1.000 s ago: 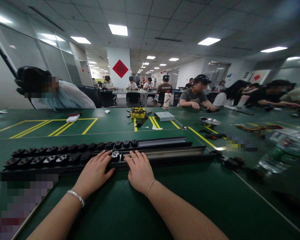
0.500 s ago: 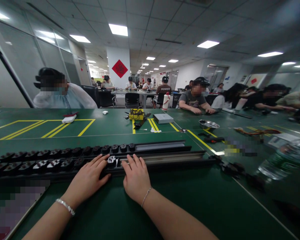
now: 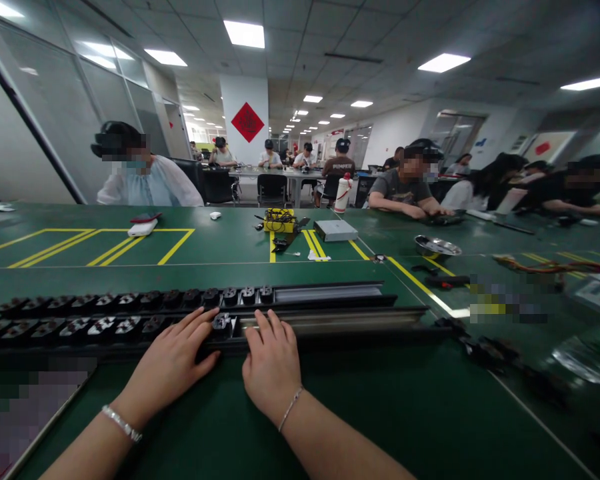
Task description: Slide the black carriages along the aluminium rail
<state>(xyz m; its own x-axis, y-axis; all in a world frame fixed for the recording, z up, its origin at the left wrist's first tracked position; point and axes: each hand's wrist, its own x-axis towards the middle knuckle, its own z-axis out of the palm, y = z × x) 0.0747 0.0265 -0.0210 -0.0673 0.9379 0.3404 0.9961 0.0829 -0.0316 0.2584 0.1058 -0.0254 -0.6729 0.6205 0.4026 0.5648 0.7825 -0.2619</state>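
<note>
Two long black rails lie side by side across the green table: a far rail (image 3: 330,293) and a near rail (image 3: 340,323). Rows of round black plug-like modules (image 3: 101,327) fill their left parts. My left hand (image 3: 173,360) lies flat over the near rail, fingers stretched across its modules. Just right of those fingers sits one more module (image 3: 222,322) in the channel. My right hand (image 3: 273,363) rests on the same rail past that module, its fingers spread over the bare metal-lined groove. Neither hand grasps anything; my fingers partly cover some modules.
Black parts (image 3: 485,350) and a plastic bottle (image 3: 590,353) lie at the right. Further back are a metal bowl (image 3: 437,247), a grey box (image 3: 335,231), a yellow box with cables (image 3: 279,220) and a white device (image 3: 143,228). Several people sit beyond.
The view has shifted slightly, so background things sit further right and higher. Both my hands stay on the near rail in nearly the same pose.
</note>
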